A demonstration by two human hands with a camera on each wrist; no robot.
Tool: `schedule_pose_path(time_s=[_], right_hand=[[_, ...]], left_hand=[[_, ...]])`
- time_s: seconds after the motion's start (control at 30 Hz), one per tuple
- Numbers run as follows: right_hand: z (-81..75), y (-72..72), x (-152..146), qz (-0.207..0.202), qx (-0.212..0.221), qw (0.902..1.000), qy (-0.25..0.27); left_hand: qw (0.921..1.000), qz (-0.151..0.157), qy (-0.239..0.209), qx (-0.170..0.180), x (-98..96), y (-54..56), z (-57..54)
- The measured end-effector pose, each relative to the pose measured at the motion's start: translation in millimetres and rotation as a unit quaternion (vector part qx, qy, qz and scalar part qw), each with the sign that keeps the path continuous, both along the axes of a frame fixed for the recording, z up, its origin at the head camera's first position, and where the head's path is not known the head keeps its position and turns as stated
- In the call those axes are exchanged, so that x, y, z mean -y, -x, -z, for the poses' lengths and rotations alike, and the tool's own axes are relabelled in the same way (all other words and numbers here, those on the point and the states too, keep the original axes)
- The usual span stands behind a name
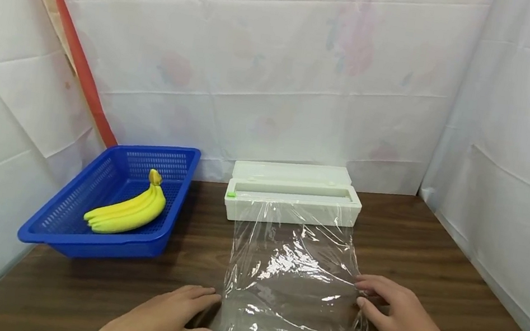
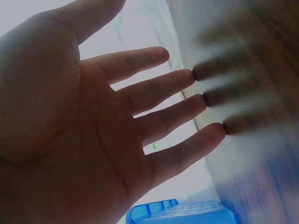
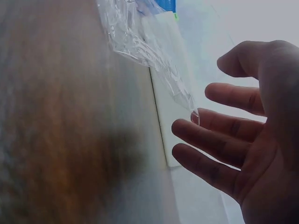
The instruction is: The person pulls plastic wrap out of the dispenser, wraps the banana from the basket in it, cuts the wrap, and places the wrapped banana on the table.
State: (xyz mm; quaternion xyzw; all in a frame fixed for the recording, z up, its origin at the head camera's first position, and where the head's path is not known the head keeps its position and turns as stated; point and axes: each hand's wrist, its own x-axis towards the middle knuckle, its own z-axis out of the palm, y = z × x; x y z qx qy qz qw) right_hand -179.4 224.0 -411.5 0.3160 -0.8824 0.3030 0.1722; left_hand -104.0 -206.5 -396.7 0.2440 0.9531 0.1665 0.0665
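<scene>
A sheet of clear cling film [image 1: 292, 299] runs from a white cling film box [image 1: 296, 212] toward the front of the table, wrinkled and shiny. My left hand [image 1: 167, 316] is beside the film's left edge; in the left wrist view its fingers [image 2: 163, 130] are spread, the tips down at the table, palm bare. At the film's right edge is my right hand [image 1: 401, 315], fingers loosely bent. The right wrist view shows the film's edge [image 3: 177, 88] meeting one fingertip, with thumb and fingers apart. The box lid [image 1: 294, 173] stands up at the back.
On the left a blue plastic basket [image 1: 170, 225] holds a bunch of yellow bananas [image 1: 128, 211]. A small green piece [image 1: 231, 195] sits at the box's left end. Behind the brown wooden table [image 1: 436, 252] hang pale sheets [image 1: 279, 65], with a red strip [image 1: 77, 54] at the left.
</scene>
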Motion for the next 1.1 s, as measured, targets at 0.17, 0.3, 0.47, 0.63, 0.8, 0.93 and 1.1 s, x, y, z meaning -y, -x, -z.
schedule_pose_path(time_s=[0.17, 0.3, 0.47, 0.63, 0.8, 0.93, 1.1], right_hand=[[0.7, -0.7, -2.6, -0.014, 0.011, 0.9995, 0.024], [-2.2, 0.5, -3.1, -0.022, -0.003, 0.9993, 0.031], [-1.1, 0.8, -4.0, -0.029, 0.009, 0.9991, 0.031], [2.4, 0.4, -5.9, -0.021, 0.015, 0.9992, 0.029], [3.0, 2.5, -5.5, -0.032, 0.011, 0.9988, 0.037], [5.6, 2.1, -6.2, -0.031, 0.024, 0.9985, 0.038], [8.0, 3.0, -7.2, -0.023, 0.036, 0.9984, 0.038]], left_hand=[[0.9999, -0.006, -0.006, 0.011, 0.6, 1.2, -1.2], [0.9993, -0.015, -0.007, 0.034, -0.1, 2.5, 1.1], [0.9995, -0.015, -0.002, 0.028, 1.8, 2.4, 5.2], [0.9997, -0.008, -0.012, 0.020, 2.2, 5.3, 4.6], [0.9990, -0.008, -0.033, 0.028, 4.3, 10.1, -0.8], [0.9980, -0.013, -0.042, 0.046, 7.6, 14.6, -3.9], [0.9979, -0.014, -0.044, 0.045, 11.4, 19.7, -6.8]])
